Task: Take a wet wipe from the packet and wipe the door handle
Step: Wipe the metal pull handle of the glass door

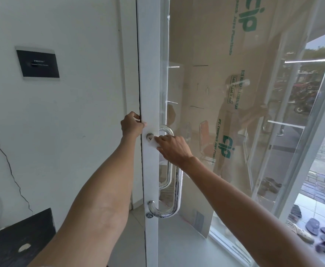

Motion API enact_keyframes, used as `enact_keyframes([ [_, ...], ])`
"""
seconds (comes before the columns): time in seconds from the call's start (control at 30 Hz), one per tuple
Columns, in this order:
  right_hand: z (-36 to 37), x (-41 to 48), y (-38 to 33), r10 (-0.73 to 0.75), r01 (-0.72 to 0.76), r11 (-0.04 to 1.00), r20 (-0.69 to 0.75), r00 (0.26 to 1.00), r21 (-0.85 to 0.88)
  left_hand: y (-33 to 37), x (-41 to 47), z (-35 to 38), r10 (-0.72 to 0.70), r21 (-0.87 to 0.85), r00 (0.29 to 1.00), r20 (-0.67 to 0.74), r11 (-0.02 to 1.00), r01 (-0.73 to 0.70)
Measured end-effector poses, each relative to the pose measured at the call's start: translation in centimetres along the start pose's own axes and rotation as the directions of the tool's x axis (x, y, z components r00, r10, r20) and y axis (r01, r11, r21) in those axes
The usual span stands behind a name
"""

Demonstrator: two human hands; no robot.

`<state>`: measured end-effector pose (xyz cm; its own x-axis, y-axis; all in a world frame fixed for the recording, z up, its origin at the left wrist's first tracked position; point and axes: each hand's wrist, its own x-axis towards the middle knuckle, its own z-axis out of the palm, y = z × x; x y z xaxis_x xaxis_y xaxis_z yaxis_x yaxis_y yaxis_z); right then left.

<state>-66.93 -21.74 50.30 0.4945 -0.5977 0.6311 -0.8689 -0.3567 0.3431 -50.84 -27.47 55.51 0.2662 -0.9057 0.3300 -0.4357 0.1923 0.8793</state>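
Head camera, looking down both bare forearms at a white-framed glass door (151, 74). Two hands up. The left hand (131, 125) curls round the door's edge, fingers wrapped behind the frame and out of sight, thumb lying on the front face. The right hand (174, 148) presses one white wet wipe (154, 144) against the frame, fingers closed onto it, right at the top mount (150, 136) of the door handle (174, 201). One chrome D-shaped handle on this side; a second bar shows through the glass behind it. Two round mounts, and a small lock cylinder (149, 215) just beside the lower one. Most of the wipe is hidden under the fingers; only a pale corner shows. The handle's upper curve is covered by the hand. On the wall to the left, one dark plate (38, 63), its lettering too small to read. Behind the glass, cardboard (225, 45) with green print. Several sandals (323, 234) on the floor at lower right, blurred and cut by the edge, too jumbled to count.
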Motion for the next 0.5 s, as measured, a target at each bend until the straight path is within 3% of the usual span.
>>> enact_keyframes([
  [0.17,1.6,-3.3,2.8,-0.026,0.041,0.996,-0.197,0.98,0.073,0.2,0.1,0.0,-0.004,0.023,1.0,0.001,1.0,0.004],
  [0.4,1.0,-1.3,2.0,-0.016,0.028,0.996,-0.133,0.991,0.088,0.1,0.3,0.4,0.006,0.063,1.0,-0.001,0.998,-0.006],
  [0.5,1.7,-1.9,2.1,0.028,-0.004,0.99,-0.171,0.985,0.139,0.2,0.3,0.5,0.005,0.074,1.0,-0.008,0.997,-0.004],
])
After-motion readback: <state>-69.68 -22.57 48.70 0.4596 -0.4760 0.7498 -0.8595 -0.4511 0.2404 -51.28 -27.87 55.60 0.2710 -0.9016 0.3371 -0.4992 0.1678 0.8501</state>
